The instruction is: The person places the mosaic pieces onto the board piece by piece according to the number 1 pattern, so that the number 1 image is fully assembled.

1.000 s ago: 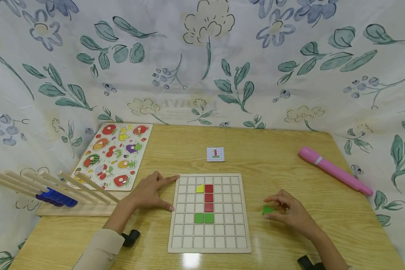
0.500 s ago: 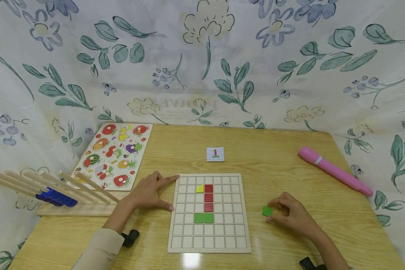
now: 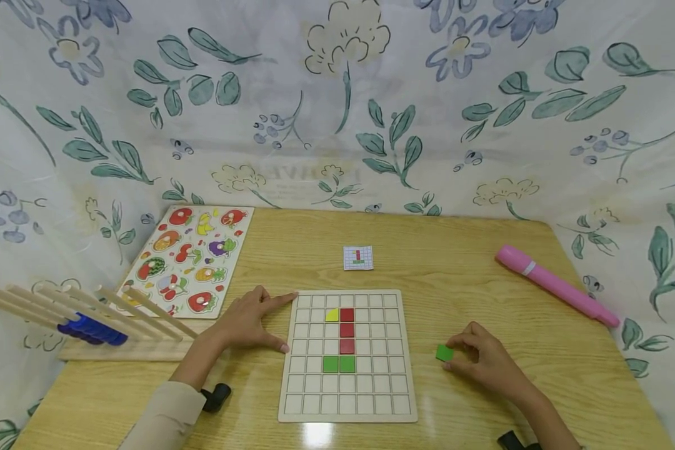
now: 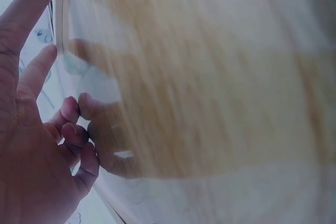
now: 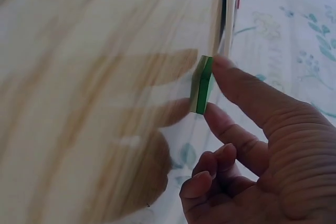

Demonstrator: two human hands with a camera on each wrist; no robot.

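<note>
The wooden grid board (image 3: 381, 386) lies flat on the table, holding a yellow piece (image 3: 332, 315) with one rounded corner, a column of red square tiles (image 3: 346, 330) and two green square tiles (image 3: 339, 364). My left hand (image 3: 246, 322) spreads thumb and index finger against the board's left edge, with the other fingers loosely bent in the left wrist view. To the right of the board, my right hand (image 3: 480, 356) pinches a green square tile (image 3: 444, 352) by its edges between thumb and index finger. The right wrist view shows this tile (image 5: 201, 85) low at the tabletop.
Behind the board lies a small pattern card (image 3: 358, 257). A pink marker-shaped stick (image 3: 557, 284) is at the right. A fruit puzzle board (image 3: 188, 262) and a wooden peg stand (image 3: 140, 340) with blue beads are at the left. Floral cloth (image 3: 337, 125) hangs behind the table.
The green tile, tilted and partly hidden by my right fingers a second ago, now shows its flat square face. The right hand shifted slightly right, then held nearly still; the left stays put.
</note>
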